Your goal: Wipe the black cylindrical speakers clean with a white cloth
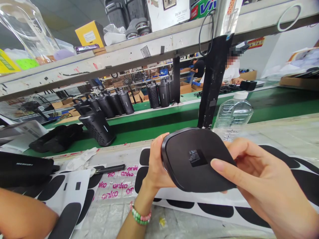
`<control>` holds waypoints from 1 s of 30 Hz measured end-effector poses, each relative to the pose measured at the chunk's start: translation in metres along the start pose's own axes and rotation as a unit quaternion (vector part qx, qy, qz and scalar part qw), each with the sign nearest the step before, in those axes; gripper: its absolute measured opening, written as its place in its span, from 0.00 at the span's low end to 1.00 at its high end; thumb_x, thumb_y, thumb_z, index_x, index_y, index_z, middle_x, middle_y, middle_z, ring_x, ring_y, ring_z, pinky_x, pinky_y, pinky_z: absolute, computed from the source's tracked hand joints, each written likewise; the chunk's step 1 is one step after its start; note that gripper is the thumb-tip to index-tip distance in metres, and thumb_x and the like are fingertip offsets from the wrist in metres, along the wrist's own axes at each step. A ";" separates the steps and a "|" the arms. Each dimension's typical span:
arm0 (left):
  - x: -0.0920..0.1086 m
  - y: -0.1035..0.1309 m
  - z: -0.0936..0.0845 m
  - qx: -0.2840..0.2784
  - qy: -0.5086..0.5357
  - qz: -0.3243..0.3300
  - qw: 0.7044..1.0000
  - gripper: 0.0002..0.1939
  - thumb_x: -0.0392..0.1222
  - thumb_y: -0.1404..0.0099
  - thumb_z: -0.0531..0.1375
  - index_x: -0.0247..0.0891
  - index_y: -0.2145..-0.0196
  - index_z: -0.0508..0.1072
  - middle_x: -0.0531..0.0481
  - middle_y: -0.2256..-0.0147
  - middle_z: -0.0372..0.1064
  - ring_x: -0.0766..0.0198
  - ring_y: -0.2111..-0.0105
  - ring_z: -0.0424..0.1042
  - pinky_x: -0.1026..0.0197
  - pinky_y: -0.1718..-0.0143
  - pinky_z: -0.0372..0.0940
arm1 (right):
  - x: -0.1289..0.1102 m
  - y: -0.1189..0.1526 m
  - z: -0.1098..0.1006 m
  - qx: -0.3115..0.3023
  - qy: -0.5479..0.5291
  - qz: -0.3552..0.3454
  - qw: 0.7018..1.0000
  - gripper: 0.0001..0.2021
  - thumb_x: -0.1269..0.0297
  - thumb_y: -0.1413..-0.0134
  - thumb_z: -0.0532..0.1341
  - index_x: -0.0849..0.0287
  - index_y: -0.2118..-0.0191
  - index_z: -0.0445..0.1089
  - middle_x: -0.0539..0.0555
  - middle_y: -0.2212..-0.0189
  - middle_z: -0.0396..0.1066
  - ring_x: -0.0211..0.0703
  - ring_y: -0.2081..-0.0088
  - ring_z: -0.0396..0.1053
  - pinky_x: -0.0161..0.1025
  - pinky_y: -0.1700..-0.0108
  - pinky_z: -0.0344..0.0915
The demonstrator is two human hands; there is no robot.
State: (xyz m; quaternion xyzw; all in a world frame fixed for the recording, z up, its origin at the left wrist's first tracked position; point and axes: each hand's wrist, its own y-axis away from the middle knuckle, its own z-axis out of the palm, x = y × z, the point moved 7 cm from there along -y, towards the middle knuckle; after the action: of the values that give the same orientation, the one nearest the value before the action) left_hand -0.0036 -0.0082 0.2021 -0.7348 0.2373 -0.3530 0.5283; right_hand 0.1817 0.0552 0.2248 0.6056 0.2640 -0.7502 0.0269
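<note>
A black speaker (166, 156) is held up with its rounded base turned toward me; the rest of its body is hidden behind. A smooth black pad (196, 177) with a small printed label (198, 157) covers that base. My left hand (157, 162) is wrapped around the speaker's left side, a beaded bracelet on its wrist. At the right edge, my right hand (259, 179) grips the base, thumb lying flat on the pad and fingers bent around the side. Beneath both hands lie white backing sheets (199, 197) bearing black rounded stickers (215, 209).
Another person's arm (25, 214) reaches in at left beside a sticker sheet and a black speaker lying down (25, 167). A clear bottle (233, 114) stands behind my hands near a black post (211, 79). Several speakers line the green belt (149, 124). A loaded shelf (154, 43) crosses above.
</note>
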 end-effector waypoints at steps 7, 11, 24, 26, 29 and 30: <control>0.001 0.000 0.001 -0.001 -0.016 0.011 1.000 0.63 0.62 0.56 0.72 0.50 0.31 0.45 0.38 0.40 0.62 0.43 0.44 0.67 0.39 0.43 0.63 | 0.002 0.002 -0.004 0.014 0.013 0.007 1.000 0.15 0.59 0.58 0.74 0.54 0.75 0.65 0.46 0.74 0.67 0.34 0.72 0.68 0.28 0.71 0.72; 0.002 0.000 0.001 0.000 -0.004 0.009 1.000 0.61 0.61 0.54 0.72 0.49 0.30 0.45 0.38 0.40 0.61 0.43 0.44 0.66 0.39 0.42 0.63 | 0.003 0.002 -0.003 0.013 -0.007 0.029 0.999 0.17 0.63 0.63 0.75 0.55 0.76 0.65 0.47 0.74 0.68 0.36 0.71 0.69 0.29 0.71 0.72; 0.001 0.001 0.003 -0.014 0.006 0.005 1.000 0.61 0.63 0.53 0.70 0.50 0.30 0.43 0.37 0.39 0.59 0.42 0.42 0.65 0.37 0.41 0.61 | 0.001 0.002 -0.006 0.037 0.005 0.027 0.999 0.18 0.63 0.67 0.76 0.56 0.77 0.65 0.46 0.77 0.65 0.34 0.77 0.65 0.27 0.77 0.67; 0.001 0.002 0.003 -0.015 0.012 0.001 1.000 0.59 0.62 0.52 0.70 0.51 0.30 0.44 0.38 0.38 0.58 0.42 0.42 0.65 0.36 0.40 0.60 | 0.001 0.002 -0.005 0.029 0.010 0.023 0.999 0.17 0.63 0.65 0.76 0.56 0.77 0.65 0.46 0.76 0.66 0.35 0.75 0.66 0.28 0.76 0.68; -0.005 0.008 0.003 -0.005 0.030 -0.048 0.998 0.55 0.61 0.51 0.70 0.54 0.31 0.48 0.40 0.38 0.61 0.42 0.42 0.66 0.36 0.41 0.61 | 0.003 0.005 -0.003 0.036 0.024 0.044 0.998 0.19 0.60 0.66 0.76 0.55 0.76 0.64 0.46 0.75 0.66 0.37 0.75 0.66 0.29 0.78 0.67; -0.010 0.011 0.001 0.007 0.033 -0.084 0.996 0.52 0.61 0.50 0.69 0.55 0.33 0.51 0.41 0.39 0.62 0.43 0.42 0.67 0.37 0.42 0.62 | 0.002 0.006 -0.002 0.039 0.039 0.050 0.997 0.20 0.57 0.68 0.76 0.55 0.76 0.63 0.46 0.76 0.65 0.37 0.76 0.65 0.30 0.80 0.66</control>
State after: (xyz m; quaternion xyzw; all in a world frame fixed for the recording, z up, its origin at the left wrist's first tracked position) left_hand -0.0083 -0.0039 0.1893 -0.7360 0.1900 -0.4220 0.4940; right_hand 0.1850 0.0520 0.2205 0.6476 0.2049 -0.7333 0.0310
